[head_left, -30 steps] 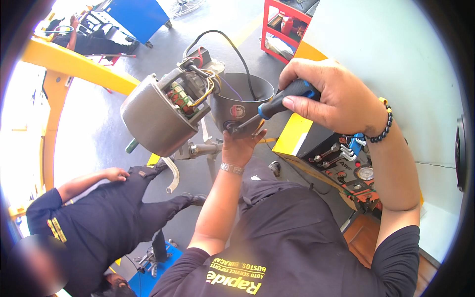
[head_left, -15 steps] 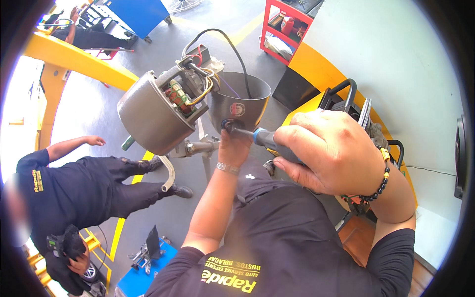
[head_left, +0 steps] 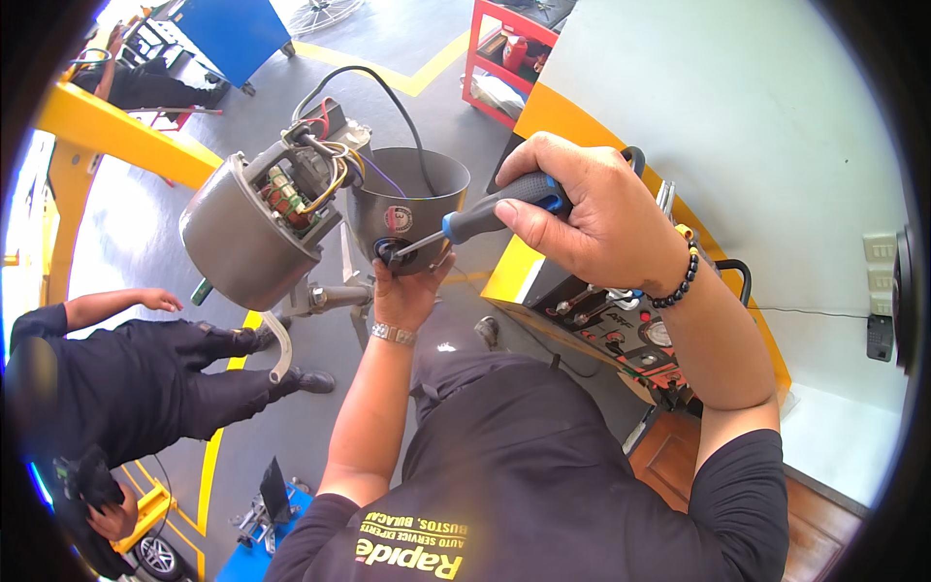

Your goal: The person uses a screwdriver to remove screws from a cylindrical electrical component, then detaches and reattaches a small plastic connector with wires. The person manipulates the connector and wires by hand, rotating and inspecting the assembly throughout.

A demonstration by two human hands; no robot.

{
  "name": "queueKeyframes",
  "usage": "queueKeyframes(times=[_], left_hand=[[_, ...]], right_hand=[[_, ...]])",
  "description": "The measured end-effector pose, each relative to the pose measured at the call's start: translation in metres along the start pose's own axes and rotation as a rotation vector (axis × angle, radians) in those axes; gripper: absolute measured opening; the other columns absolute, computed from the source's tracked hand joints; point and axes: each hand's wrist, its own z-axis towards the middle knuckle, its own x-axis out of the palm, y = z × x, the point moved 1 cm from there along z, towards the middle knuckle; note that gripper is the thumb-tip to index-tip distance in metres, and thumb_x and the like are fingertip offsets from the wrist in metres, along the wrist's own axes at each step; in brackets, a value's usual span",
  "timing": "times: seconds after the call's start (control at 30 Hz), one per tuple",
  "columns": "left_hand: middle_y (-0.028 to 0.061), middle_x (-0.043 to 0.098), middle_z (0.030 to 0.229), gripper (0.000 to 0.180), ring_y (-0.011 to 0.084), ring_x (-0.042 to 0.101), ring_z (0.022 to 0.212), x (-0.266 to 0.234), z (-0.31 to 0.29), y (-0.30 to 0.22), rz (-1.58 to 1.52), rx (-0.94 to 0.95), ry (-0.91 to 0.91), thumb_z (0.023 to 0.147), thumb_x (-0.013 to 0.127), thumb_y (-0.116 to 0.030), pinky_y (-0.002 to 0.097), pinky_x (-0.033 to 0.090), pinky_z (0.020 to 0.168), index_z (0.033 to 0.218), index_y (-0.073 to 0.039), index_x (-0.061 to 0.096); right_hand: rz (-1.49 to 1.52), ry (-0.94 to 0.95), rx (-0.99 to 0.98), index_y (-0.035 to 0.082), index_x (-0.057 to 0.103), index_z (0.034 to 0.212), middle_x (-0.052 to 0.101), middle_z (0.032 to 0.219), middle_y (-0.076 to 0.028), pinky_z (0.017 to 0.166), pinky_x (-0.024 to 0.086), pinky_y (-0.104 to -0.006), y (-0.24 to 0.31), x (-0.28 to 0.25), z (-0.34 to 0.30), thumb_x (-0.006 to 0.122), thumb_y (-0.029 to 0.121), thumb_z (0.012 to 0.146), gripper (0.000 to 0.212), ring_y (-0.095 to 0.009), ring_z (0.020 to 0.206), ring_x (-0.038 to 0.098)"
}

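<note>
The right hand (head_left: 606,218) gripped a screwdriver (head_left: 490,215) at the cup (head_left: 423,211), whose near side the left hand (head_left: 405,294) touched, grip unclear.

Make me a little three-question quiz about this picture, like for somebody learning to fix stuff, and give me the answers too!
1. Pick one: what does the right hand hold?
A) a hammer
B) a screwdriver
C) a paintbrush
2. Yes or no: are the beaded bracelet and the silvery band worn on the same side?
3. Fill in the colour: the thick cable that arches over and dips into the grey cup-shaped housing is ____.

Key:
1. B
2. No: bracelet right, band left.
3. black
</note>
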Motion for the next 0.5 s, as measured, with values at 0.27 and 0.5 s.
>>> queueKeyframes(times=[0.27,0.5], left_hand=[[0.0165,0.050,0.150,0.098,0.0410,0.046,0.139,-0.0035,-0.0007,0.0005,-0.159,-0.020,0.100,0.076,0.084,-0.053,0.0561,0.043,0.112,0.152,-0.010,0.038],[0.0134,0.053,0.145,0.101,0.0394,0.051,0.134,0.0040,-0.0038,0.0017,-0.059,-0.001,0.012,0.073,0.082,-0.062,0.0517,0.048,0.109,0.150,-0.012,0.041]], right_hand=[[0.023,0.042,0.042,0.000,0.063,0.102,0.061,0.072,-0.006,0.061,0.047,-0.0279,-0.0081,0.0031,0.0004,0.069,0.019,0.091,0.022,-0.014,0.063,0.057],[0.047,0.042,0.043,0.002,0.061,0.101,0.067,0.072,-0.015,0.063,0.052,-0.0355,-0.0045,0.0003,0.0001,0.068,0.021,0.092,0.022,-0.028,0.064,0.067]])
